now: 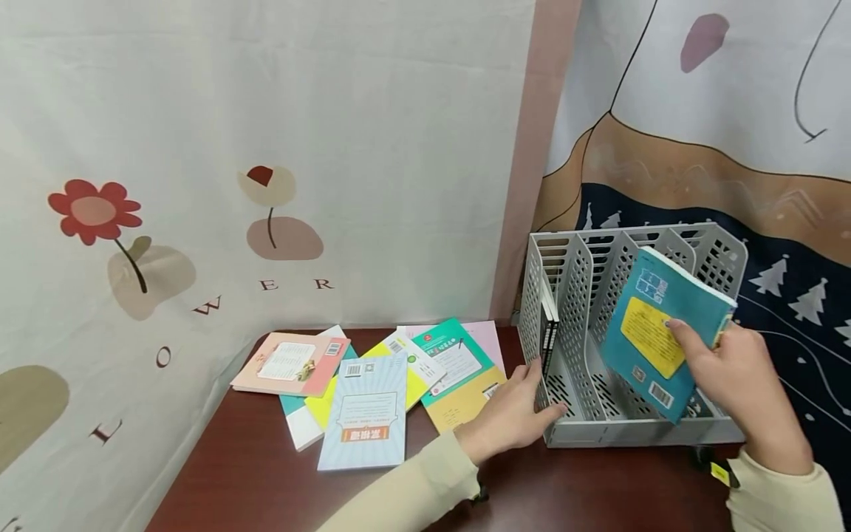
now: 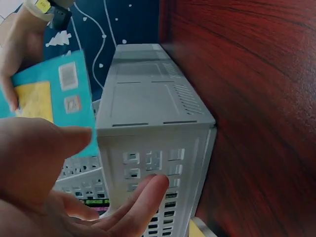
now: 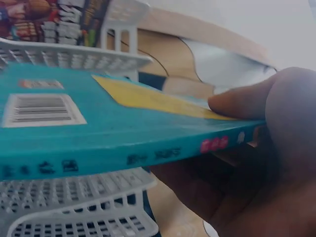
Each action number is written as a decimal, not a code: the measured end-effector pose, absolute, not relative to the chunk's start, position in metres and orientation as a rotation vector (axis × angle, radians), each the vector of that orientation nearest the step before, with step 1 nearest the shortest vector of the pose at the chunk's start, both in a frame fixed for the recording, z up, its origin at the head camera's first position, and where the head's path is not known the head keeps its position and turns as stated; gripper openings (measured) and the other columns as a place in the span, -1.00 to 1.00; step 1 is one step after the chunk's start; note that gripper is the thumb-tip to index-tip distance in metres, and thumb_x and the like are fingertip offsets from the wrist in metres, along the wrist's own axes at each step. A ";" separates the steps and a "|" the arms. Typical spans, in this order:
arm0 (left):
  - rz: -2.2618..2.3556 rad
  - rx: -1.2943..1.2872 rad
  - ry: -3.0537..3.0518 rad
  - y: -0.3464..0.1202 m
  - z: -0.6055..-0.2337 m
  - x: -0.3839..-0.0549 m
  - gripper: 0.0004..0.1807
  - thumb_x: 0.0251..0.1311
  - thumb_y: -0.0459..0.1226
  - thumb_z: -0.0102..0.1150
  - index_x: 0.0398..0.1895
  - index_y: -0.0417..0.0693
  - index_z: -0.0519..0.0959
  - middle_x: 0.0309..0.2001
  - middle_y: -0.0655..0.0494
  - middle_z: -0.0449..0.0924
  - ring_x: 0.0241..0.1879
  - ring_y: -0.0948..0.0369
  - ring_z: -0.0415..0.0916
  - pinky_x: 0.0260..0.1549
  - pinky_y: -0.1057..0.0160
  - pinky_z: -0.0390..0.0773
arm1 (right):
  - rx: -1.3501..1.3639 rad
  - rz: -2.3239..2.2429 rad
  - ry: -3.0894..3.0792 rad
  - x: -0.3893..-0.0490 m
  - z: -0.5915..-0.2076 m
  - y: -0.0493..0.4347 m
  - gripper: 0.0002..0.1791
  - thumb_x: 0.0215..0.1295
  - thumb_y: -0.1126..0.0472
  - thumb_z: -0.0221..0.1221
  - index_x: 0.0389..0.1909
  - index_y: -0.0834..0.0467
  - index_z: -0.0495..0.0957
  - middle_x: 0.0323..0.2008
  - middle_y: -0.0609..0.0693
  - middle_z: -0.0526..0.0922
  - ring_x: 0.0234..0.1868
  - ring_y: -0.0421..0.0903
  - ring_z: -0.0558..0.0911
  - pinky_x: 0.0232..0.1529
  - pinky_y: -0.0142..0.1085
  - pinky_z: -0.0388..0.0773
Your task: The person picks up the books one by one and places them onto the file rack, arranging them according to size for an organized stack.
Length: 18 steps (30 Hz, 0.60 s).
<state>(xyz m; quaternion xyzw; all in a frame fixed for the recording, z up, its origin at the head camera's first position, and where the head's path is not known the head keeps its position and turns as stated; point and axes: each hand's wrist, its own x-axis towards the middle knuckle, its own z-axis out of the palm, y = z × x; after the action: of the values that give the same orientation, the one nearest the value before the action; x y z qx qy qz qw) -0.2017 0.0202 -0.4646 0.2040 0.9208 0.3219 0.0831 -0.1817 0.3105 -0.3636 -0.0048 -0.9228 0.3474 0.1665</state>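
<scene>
A teal book with a yellow panel (image 1: 634, 355) is pinched in my right hand (image 1: 751, 377), thumb on its cover and fingers behind. It tilts over the right part of a grey perforated file organizer (image 1: 625, 434); its lower end dips among the dividers. In the right wrist view the teal book's spine (image 3: 113, 159) faces the camera. My left hand (image 1: 512, 410) is at the organizer's left side wall, fingers extended and thumb apart, holding nothing. The left wrist view shows its fingertips (image 2: 157, 185) over that perforated wall. A thin book (image 1: 549, 321) stands in the leftmost compartment.
Left of the organizer, several books overlap on the dark red table (image 1: 233, 473): a pink one (image 1: 262, 380), a light blue one (image 1: 372, 454) and a green and orange one (image 1: 452, 406) among them. Printed curtains (image 1: 399, 148) hang behind the table.
</scene>
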 end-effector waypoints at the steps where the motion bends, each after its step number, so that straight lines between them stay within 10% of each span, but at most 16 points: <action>1: 0.955 0.610 2.758 0.021 -0.465 -0.202 -0.02 0.54 0.23 0.20 0.83 0.08 0.08 0.71 0.00 0.28 0.59 0.07 0.45 0.53 0.05 0.51 | -0.002 0.980 -2.616 -0.184 -0.365 0.307 -0.39 0.76 -0.04 0.06 0.37 0.47 0.54 0.06 0.62 0.72 -0.29 0.38 0.87 -0.54 -0.18 0.76; 12: 0.919 0.660 2.783 0.021 -0.474 -0.206 -0.04 0.51 0.25 0.22 0.79 0.02 0.19 0.63 0.03 0.38 0.44 0.22 0.52 0.40 0.22 0.59 | -0.022 0.886 -2.551 -0.210 -0.381 0.275 -0.37 0.77 -0.03 0.01 0.28 0.54 0.53 -0.01 0.65 0.71 -0.29 0.43 0.85 -0.72 -0.31 0.48; 18: 0.927 0.666 2.774 0.017 -0.476 -0.206 -0.03 0.51 0.28 0.21 0.79 0.05 0.18 0.65 0.05 0.37 0.47 0.21 0.52 0.42 0.20 0.59 | 0.015 0.896 -2.536 -0.231 -0.390 0.265 -0.39 0.78 -0.05 0.00 0.06 0.53 0.56 -0.34 0.53 0.73 -0.67 -0.03 0.60 -0.75 -0.24 0.36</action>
<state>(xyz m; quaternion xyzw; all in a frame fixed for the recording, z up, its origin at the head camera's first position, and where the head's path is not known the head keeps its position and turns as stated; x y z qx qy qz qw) -0.2061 0.0167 -0.4759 0.2213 0.9225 0.3083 0.0709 -0.2306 0.2648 -0.3901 0.0054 -0.9190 0.3246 0.2239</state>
